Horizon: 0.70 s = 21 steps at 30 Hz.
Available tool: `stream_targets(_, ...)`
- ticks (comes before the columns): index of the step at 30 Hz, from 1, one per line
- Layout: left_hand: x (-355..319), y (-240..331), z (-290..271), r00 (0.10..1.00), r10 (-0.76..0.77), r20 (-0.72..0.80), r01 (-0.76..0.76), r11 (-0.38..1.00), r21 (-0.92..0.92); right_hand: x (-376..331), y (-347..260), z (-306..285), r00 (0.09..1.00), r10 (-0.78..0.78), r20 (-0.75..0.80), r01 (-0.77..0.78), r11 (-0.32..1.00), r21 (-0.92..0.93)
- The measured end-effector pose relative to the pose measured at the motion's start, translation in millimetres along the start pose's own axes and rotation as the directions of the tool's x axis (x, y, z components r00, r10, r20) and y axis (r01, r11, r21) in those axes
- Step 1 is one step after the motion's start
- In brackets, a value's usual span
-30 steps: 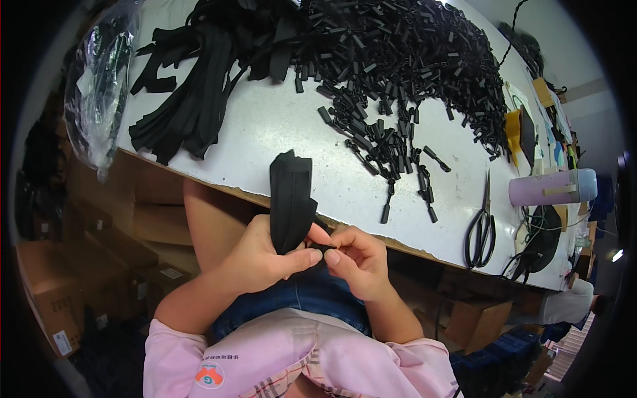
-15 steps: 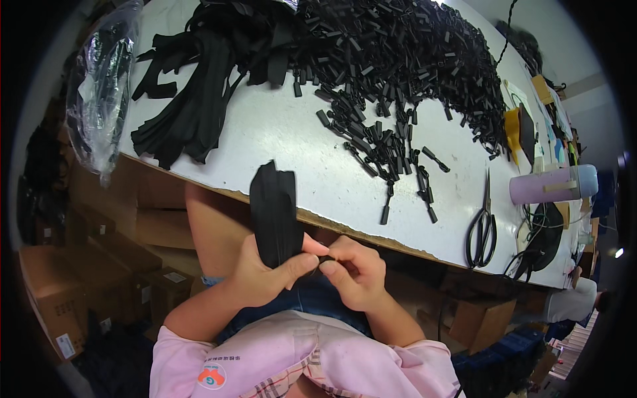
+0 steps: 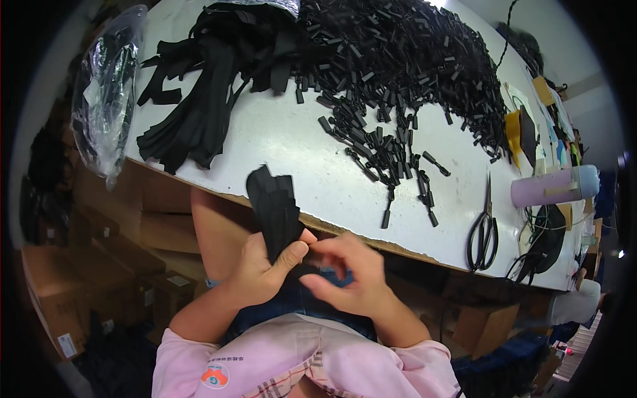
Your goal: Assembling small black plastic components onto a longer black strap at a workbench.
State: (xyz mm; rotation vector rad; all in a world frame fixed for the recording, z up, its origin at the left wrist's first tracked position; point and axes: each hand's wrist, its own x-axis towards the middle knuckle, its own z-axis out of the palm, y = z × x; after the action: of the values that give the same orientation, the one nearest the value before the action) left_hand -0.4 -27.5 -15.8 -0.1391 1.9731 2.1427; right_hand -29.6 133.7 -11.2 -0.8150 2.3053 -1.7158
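Note:
My left hand (image 3: 262,268) is closed round a bundle of black zipper tapes (image 3: 273,205), whose upper ends stand up above the fist near the table edge. Close beside it on the right, my right hand (image 3: 352,273) has its thumb and fingers apart, slightly smeared by motion, and I see nothing in it. Its index finger is near the left fingertips. On the white table (image 3: 279,139), a large heap of black zipper sliders with long pulls (image 3: 398,60) spreads at the back, some trailing toward me. More black zipper tapes (image 3: 192,126) lie at the back left.
Black-handled scissors (image 3: 482,242) lie at the right of the table, near a purple bottle with a blue lid (image 3: 551,188) and some cables. A clear plastic bag (image 3: 106,99) hangs over the left edge. Cardboard boxes (image 3: 66,285) stand below on the left, and another (image 3: 488,325) on the right.
My right hand has opened and drawn slightly away from the left fingertips, where it was pinching something small and dark. The bundle in my left hand has tilted a little.

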Motion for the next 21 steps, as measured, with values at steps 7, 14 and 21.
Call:
stream_targets(7,-0.9,-12.5,7.3,0.966,0.178,0.19,-0.19,0.98,0.05,9.7,4.4,-13.8,0.975,-0.209,-0.075,0.217,0.968,0.123)
stream_targets(14,1.5,-8.1,19.3,0.991,0.108,0.075,-0.084,0.961,-0.264,-7.5,4.6,-1.4,0.988,0.107,-0.115,-0.045,0.894,0.446)
stream_targets(21,0.2,-11.1,24.5,0.963,0.249,-0.104,-0.262,0.955,-0.139,-4.1,14.0,-3.1,0.997,0.017,-0.073,0.008,0.945,0.326)
